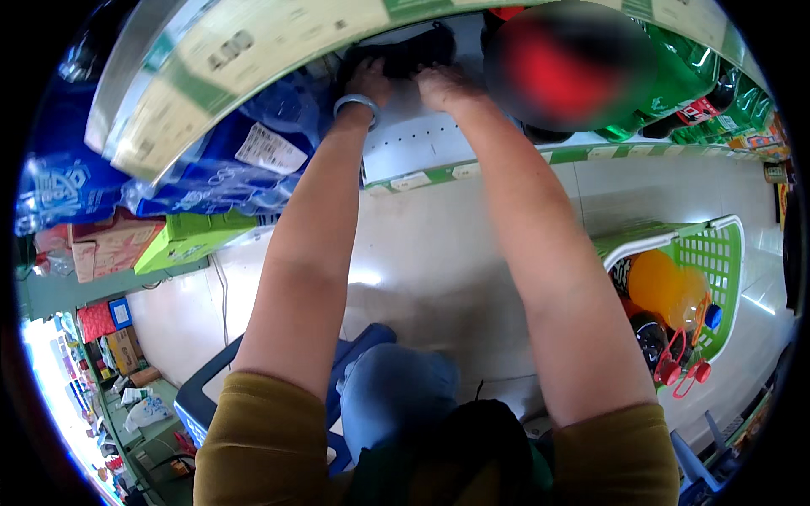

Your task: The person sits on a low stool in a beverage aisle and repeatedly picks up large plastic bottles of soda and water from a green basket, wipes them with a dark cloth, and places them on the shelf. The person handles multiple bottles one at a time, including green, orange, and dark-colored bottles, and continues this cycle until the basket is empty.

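My left hand, with a pale bangle at the wrist, grips the near left part of a dark cloth. The cloth lies bunched towards the back of a white perforated shelf board. At the cloth's lower right edge, the fingers of my right hand are bent and closed on it. Both arms reach in under an upper shelf edge that carries price labels. Green plastic bottles stand right of my right hand, partly behind a blurred red and black patch. Blue plastic-wrapped drink packs are on the left.
A green shopping basket on the tiled floor holds an orange drink bottle and dark bottles. A blue stool is by my knee. Cartons sit below the drink packs, and a cable runs along the floor.
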{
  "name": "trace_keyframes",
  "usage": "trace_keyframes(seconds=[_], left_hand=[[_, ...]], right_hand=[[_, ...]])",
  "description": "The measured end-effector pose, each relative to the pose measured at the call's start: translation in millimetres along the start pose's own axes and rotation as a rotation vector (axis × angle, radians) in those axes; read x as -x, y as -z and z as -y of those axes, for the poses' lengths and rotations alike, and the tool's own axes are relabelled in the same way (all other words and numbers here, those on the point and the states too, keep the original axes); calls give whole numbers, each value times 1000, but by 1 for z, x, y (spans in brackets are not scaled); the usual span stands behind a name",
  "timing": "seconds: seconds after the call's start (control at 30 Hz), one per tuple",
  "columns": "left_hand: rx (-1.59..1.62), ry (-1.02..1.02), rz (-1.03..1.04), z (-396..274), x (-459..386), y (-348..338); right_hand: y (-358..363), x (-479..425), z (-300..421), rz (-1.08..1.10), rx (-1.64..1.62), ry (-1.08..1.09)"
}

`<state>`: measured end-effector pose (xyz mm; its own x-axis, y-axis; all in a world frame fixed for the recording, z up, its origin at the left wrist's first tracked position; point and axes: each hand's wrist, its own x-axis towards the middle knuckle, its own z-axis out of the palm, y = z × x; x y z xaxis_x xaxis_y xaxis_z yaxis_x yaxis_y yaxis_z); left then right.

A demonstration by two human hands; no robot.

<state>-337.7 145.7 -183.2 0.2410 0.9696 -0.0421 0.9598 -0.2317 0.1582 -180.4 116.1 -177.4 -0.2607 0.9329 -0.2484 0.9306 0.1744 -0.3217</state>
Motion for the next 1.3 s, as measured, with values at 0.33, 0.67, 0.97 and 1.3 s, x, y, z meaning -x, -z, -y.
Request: trace_keyframes(seconds=[0.33,0.67,0.97,1.3], left_hand=[[-126,-184,53,-72,91,21],[-26,189,224,-66,187,66],[-119,99,77,-55,151,11],[-148,-3,268,6,-5,14]], right_hand=[[26,123,-2,-83,-66,59],[12,143,94,153,-58,42],[-8,123,47,52,-22,101],[17,27,53,50,41,29]])
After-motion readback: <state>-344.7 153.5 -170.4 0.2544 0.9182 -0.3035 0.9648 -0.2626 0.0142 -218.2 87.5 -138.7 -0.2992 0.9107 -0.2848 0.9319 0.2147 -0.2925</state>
